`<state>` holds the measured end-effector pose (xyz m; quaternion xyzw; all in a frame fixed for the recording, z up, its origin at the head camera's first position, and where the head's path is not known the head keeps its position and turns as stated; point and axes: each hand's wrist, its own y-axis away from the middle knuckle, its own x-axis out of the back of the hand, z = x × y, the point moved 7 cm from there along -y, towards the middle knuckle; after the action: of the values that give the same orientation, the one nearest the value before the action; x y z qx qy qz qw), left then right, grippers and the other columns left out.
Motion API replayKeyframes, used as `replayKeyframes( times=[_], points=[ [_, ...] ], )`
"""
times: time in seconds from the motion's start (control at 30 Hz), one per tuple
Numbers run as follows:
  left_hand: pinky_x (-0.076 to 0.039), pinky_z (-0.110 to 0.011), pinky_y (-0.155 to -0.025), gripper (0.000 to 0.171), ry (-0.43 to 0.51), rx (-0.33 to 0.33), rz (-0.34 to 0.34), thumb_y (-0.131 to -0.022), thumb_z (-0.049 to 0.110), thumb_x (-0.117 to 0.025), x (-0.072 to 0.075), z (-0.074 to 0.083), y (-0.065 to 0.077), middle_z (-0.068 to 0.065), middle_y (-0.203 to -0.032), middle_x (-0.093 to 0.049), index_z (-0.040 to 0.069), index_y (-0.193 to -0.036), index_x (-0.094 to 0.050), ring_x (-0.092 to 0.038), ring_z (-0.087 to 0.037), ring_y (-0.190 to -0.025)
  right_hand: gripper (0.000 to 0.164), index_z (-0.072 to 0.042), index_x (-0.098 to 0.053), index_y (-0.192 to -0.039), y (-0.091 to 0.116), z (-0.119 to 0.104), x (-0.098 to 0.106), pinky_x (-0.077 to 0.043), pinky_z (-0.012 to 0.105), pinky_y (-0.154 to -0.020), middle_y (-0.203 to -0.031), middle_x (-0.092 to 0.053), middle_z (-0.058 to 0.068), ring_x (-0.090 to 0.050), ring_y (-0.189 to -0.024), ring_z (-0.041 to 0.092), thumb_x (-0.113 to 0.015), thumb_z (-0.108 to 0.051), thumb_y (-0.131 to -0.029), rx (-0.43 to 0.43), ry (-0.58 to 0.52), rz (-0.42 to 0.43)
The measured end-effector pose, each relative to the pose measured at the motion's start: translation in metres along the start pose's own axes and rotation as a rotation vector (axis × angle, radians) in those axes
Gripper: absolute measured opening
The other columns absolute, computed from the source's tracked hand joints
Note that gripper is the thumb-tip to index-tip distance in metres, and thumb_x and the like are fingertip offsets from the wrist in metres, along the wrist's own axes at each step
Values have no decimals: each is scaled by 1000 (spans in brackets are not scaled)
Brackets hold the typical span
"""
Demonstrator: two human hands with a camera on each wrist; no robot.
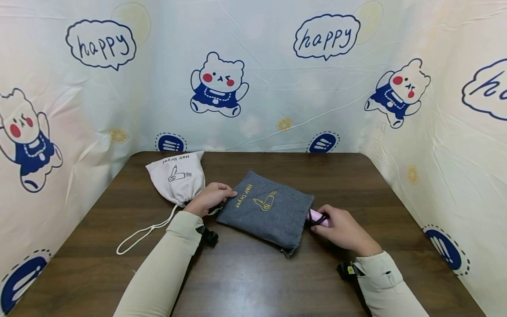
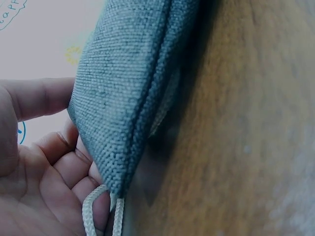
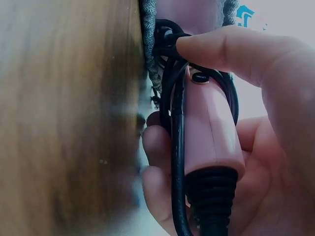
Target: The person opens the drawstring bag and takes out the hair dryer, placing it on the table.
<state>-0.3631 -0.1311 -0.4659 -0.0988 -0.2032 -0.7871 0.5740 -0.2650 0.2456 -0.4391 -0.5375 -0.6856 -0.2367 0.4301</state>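
Note:
A dark grey cloth bag [image 1: 273, 211] with yellow "Hair Dryer" lettering lies at the middle of the table. My left hand [image 1: 211, 197] pinches its left edge between thumb and fingers, and the left wrist view shows the bag's corner [image 2: 118, 123] there. From the open right end pokes a pink hair dryer [image 1: 319, 217], its handle [image 3: 209, 128] out and the rest hidden inside the cloth. My right hand [image 1: 343, 229] grips that handle and the black cord [image 3: 178, 147] looped around it, thumb over the loops.
A white drawstring bag [image 1: 178, 176] with a hair dryer drawing lies at the back left, beyond my left hand. Its white cord [image 1: 152, 227] trails toward the front left. Printed cloth walls [image 1: 269, 88] surround the brown wooden table [image 1: 245, 281] at the back and sides.

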Motion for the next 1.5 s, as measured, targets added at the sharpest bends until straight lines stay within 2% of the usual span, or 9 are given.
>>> replayKeyframes(
  times=[0.2, 0.5, 0.7, 0.97, 1.5],
  points=[
    [-46, -38, -85, 24, -3, 0, 4, -99, 32, -69, 0, 1, 1, -3, -102, -63, 8, -100, -75, -57, -22, -92, 37, -10, -65, -111, 1, 0, 1, -46, 26, -65, -79, -63, -4, -54, -69, 10, -84, -27, -84, -1, 3, 19],
    [-46, -37, -85, 23, 6, -1, -7, -99, 31, -69, 0, 2, 1, -2, -101, -63, 9, -98, -74, -56, -21, -92, 46, -16, -67, -115, 0, 2, -2, -47, 27, -66, -88, -66, -4, -56, -75, 11, -85, -45, -84, -1, -6, -16],
    [-46, -37, -86, 23, 6, 3, -6, -99, 31, -69, 0, 2, 1, -3, -104, -64, 9, -98, -75, -58, -21, -94, 43, -19, -71, -112, -1, 2, -2, -48, 28, -68, -89, -67, -7, -58, -76, 11, -85, -48, -83, 11, 11, 0],
    [-47, -36, -87, 22, 8, 5, -8, -100, 30, -68, 0, 1, 0, -3, -108, -65, 9, -99, -76, -58, -22, -96, 46, -19, -71, -109, -1, 7, -1, -47, 28, -66, -87, -68, -6, -57, -75, 11, -85, -53, -82, -19, 14, 12],
    [-47, -38, -89, 22, 14, 15, -4, -100, 30, -68, 0, 1, 1, -4, -111, -66, 10, -100, -77, -59, -22, -98, 39, -16, -71, -105, 0, 4, 5, -46, 28, -62, -82, -65, -5, -56, -71, 12, -85, -44, -83, -47, 26, 33]
  ],
)
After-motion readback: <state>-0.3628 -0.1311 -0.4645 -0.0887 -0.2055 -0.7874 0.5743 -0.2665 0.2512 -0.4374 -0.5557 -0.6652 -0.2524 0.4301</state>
